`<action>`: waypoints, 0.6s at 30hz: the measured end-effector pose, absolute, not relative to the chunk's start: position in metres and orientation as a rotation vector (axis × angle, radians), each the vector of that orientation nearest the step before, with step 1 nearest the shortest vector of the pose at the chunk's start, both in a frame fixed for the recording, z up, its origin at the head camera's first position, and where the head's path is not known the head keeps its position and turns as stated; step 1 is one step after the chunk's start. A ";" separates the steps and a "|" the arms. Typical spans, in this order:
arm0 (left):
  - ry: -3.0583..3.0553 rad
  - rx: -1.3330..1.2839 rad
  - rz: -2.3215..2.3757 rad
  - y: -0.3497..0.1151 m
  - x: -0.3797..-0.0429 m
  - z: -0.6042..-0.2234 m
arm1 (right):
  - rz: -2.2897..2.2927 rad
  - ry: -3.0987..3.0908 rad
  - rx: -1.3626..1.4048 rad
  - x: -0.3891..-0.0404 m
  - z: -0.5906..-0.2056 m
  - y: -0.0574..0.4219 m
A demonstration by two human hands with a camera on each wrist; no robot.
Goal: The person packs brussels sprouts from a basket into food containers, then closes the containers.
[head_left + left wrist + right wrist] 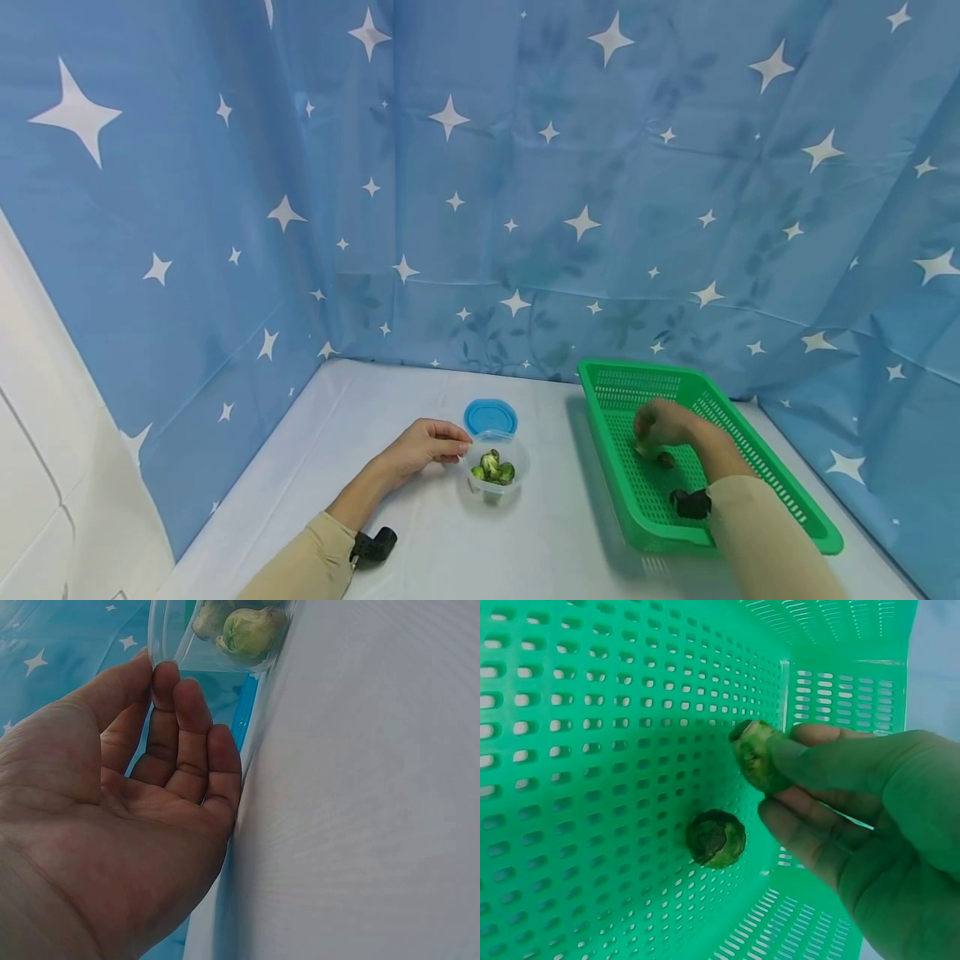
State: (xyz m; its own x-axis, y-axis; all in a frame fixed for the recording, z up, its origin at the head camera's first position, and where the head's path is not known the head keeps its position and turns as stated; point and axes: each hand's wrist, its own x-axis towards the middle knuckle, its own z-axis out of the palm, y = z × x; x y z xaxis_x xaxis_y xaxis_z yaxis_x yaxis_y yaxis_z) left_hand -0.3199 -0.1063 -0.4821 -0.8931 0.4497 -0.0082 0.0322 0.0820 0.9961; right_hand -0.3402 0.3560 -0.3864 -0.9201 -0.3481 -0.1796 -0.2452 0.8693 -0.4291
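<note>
My left hand (429, 446) pinches the rim of a clear plastic container (521, 458) between thumb and fingertips. Several Brussels sprouts (491, 468) lie inside it; the left wrist view shows one pale green sprout (253, 634) through the wall. Inside the green basket, my right hand (663, 423) holds a Brussels sprout (757, 756) between thumb and fingers, its cut stem end facing away from the palm. Another sprout (716, 838), darker, rests on the basket floor just below that hand.
The green perforated basket (626, 508) stands on the right of the white table (375, 383). A round blue lid (491, 416) lies right behind the container. Behind the table hangs a blue curtain (495, 167) with white stars, which also runs along both sides.
</note>
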 end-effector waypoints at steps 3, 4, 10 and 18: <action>2.052 0.483 1.880 -0.107 -0.321 -0.483 | -0.614 2.810 -0.489 -0.344 -0.387 0.356; 2.052 0.482 1.881 -0.107 -0.321 -0.483 | -0.633 2.815 -0.499 -0.345 -0.387 0.356; 2.044 0.472 1.882 -0.108 -0.321 -0.483 | -0.810 2.820 -0.569 -0.349 -0.388 0.354; 2.046 0.482 1.878 -0.108 -0.321 -0.484 | -0.996 2.978 -0.602 -0.353 -0.380 0.344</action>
State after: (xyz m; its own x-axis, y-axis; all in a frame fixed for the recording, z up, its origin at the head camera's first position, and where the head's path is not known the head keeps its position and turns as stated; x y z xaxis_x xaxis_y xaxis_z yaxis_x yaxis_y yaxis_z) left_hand -0.3213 -0.1082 -0.4837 -0.8912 0.4535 -0.0084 0.0303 0.0781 0.9965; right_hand -0.3527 0.3444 -0.3805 -0.9275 -0.3332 0.1694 -0.3681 0.7353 -0.5691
